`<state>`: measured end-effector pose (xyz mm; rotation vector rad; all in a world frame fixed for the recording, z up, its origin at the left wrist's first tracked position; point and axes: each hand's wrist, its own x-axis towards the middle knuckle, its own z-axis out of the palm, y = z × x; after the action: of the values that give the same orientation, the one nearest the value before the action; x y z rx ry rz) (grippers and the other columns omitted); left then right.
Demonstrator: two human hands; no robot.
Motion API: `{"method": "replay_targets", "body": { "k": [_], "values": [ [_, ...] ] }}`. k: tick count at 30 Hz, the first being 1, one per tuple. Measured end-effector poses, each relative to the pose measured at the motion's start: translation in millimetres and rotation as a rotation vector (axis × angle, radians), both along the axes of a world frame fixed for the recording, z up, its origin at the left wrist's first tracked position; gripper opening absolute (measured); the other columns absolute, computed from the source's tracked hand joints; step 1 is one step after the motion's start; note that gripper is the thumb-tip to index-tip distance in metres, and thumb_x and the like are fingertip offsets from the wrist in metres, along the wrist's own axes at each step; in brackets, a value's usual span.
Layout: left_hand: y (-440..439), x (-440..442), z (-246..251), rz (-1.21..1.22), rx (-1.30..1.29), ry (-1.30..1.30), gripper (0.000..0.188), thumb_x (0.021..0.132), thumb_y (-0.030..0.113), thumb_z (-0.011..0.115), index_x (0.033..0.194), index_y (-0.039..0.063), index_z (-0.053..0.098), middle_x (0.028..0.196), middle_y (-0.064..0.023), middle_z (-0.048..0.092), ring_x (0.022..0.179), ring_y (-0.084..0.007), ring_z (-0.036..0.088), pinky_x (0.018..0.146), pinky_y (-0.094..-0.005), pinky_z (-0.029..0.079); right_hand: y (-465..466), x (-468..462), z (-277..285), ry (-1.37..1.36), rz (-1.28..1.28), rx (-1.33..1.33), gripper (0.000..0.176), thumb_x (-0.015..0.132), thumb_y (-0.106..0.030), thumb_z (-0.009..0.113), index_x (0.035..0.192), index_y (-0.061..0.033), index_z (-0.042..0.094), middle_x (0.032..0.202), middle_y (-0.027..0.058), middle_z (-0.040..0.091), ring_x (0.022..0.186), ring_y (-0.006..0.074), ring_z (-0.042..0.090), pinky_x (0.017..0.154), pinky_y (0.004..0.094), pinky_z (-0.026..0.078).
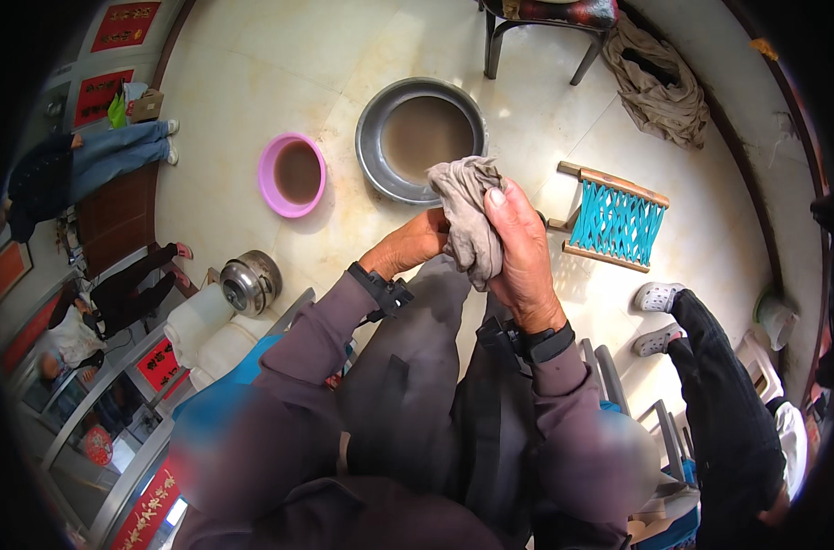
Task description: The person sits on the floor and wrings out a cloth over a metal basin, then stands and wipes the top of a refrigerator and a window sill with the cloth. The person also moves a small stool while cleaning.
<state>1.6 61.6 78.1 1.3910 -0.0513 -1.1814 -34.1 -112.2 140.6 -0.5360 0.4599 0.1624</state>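
Observation:
A crumpled grey-brown cloth (466,223) is held up between both hands, above my knees. My right hand (527,247) grips it from the right side, thumb pressed on its upper part. On the other side my left hand (410,244) has hold of the cloth, its fingers partly hidden behind the fabric. Just beyond the hands, a large grey metal basin (372,155) with murky brown water stands on the floor, the cloth overlapping its near rim in view. To its left is a smaller pink plastic basin (265,175), also with brown water.
A wooden folding stool (619,220) with turquoise webbing lies to the right. A bundled cloth (657,89) and a chair (554,20) are at the top right. A steel pot (252,282) sits at left near plastic containers (197,320). Other people are at both sides.

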Motion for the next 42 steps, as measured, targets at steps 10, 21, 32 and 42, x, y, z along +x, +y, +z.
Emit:
{"method": "replay_targets", "body": {
  "k": [10,21,32,42],
  "values": [
    [10,17,42,0.073,0.214,-0.771,0.033,0.088,0.003,0.071,0.121,0.001,0.068,0.108,-0.0102,0.071,0.098,-0.0193,0.069,0.086,-0.0296,0.054,-49,4,-26,0.036,-0.245,-0.639,0.031,0.104,-0.02,0.06,0.127,0.0003,0.062,0.115,0.0041,0.067,0.103,0.0098,0.06,0.093,0.0252,0.048],
    [3,34,93,0.178,0.315,-0.991,0.03,0.088,-0.001,0.068,0.117,0.008,0.072,0.101,-0.0074,0.07,0.089,-0.0183,0.068,0.078,-0.0291,0.054,-73,18,-31,0.268,-0.329,-0.977,0.03,0.099,-0.017,0.067,0.12,0.004,0.068,0.096,-0.0009,0.067,0.087,0.0049,0.054,0.078,0.02,0.045],
    [-8,29,89,-0.061,0.868,-0.731,0.02,0.096,0.017,0.067,0.108,0.001,0.069,0.077,-0.0109,0.067,0.067,-0.011,0.061,0.067,-0.0279,0.052,-99,13,-44,0.094,-0.374,-1.134,0.029,0.097,-0.02,0.069,0.114,0.0039,0.07,0.085,-0.0044,0.064,0.076,0.0035,0.051,0.067,0.0193,0.043],
    [-39,9,91,0.435,0.007,-0.547,0.022,0.097,0.001,0.064,0.119,0.002,0.058,0.109,-0.0013,0.064,0.089,-0.0057,0.061,0.082,-0.0233,0.052,-98,-26,-57,0.362,-0.14,-1.234,0.039,0.101,-0.028,0.062,0.127,0.0012,0.064,0.106,0.0079,0.071,0.092,0.015,0.067,0.08,0.0272,0.053]
  ]
}}
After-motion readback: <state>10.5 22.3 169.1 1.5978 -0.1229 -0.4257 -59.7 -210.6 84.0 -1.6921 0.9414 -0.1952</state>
